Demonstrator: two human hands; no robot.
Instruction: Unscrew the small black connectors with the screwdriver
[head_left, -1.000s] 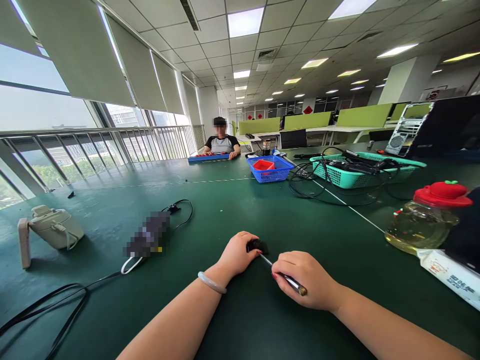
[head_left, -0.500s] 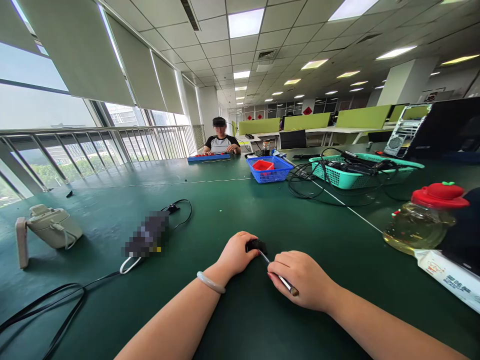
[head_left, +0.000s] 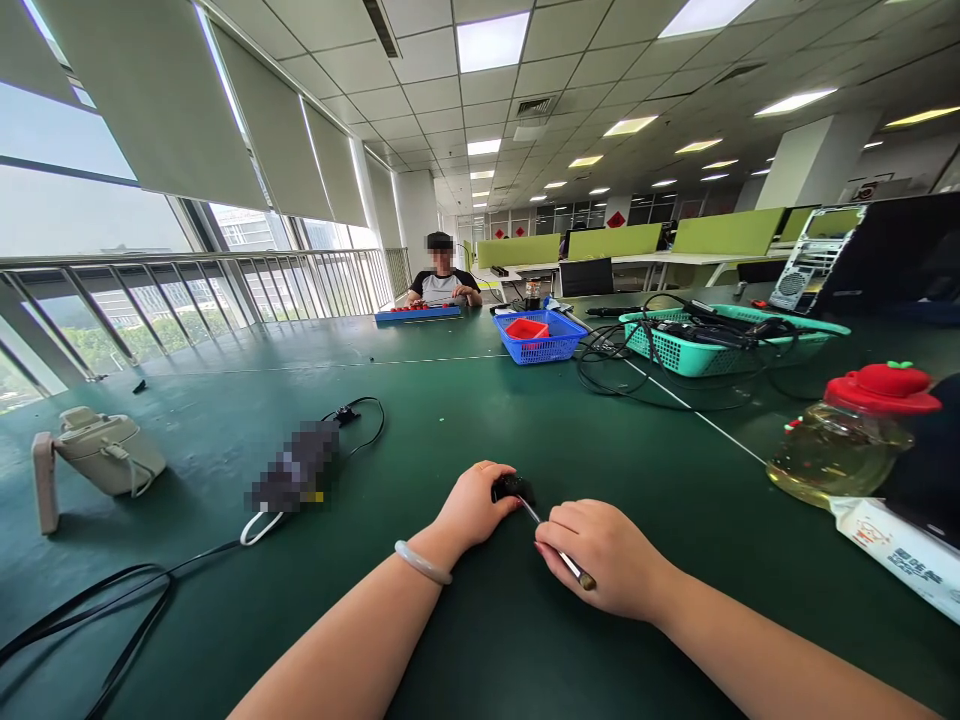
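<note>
My left hand, with a pale bangle on its wrist, presses a small black part onto the green table. My right hand grips a thin screwdriver like a pen. Its metal tip points up and left into the black part, and its brown handle end sticks out behind my fingers. Both hands rest on the table close together near its front edge.
A glass jar with a red lid and a white packet lie at right. A blurred dark object with cables and a beige device lie at left. Blue basket, teal basket and a seated person are farther back.
My right hand has shifted slightly left, closer to the black part. The left hand has stayed in place.
</note>
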